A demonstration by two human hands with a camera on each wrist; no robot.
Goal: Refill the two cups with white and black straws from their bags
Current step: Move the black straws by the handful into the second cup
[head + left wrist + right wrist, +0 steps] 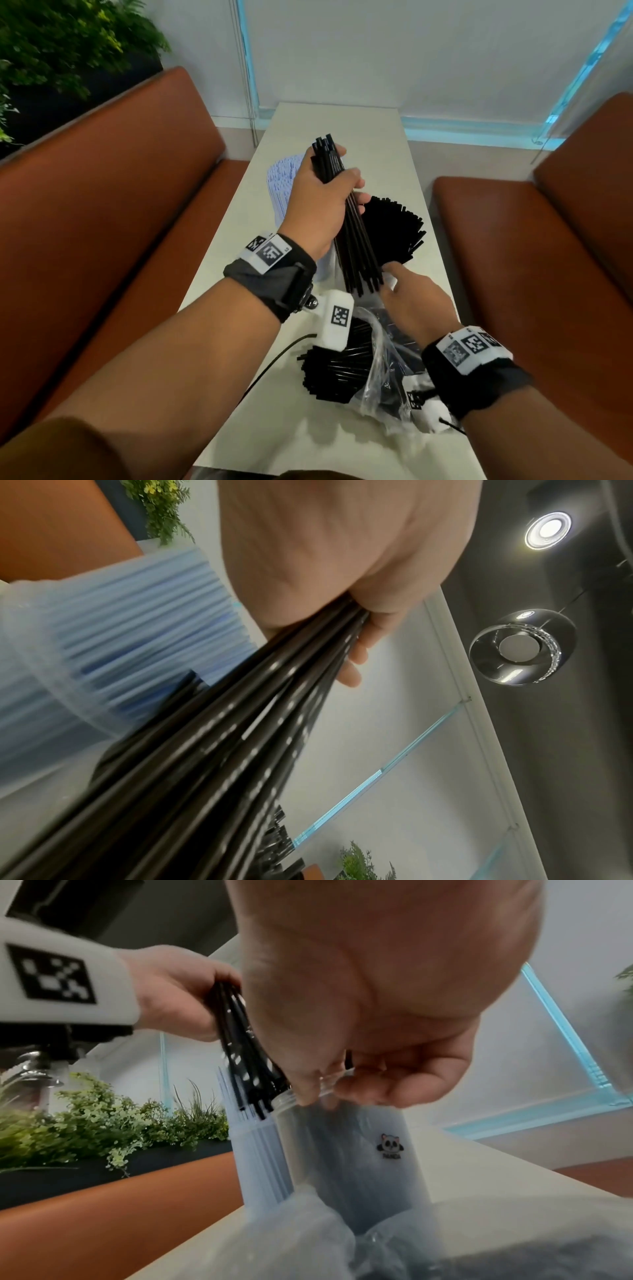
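Observation:
My left hand [337, 185] grips a bundle of black straws [356, 246] over the table, its lower ends at the rim of a clear cup with a panda logo [359, 1150]. More black straws [394, 226] fan out of that cup. My right hand [397, 279] pinches the cup's rim between thumb and fingers, as the right wrist view shows. A second cup of white straws [284, 185] stands just left of it. In the left wrist view the bundle [240, 737] runs through my palm.
A crumpled clear bag [380, 363] with loose black straws [339, 370] lies on the pale narrow table [342, 120] near me. Orange benches [120, 188] flank both sides. Green plants [51, 44] stand behind the left bench. A black cable [274, 356] crosses the table's left edge.

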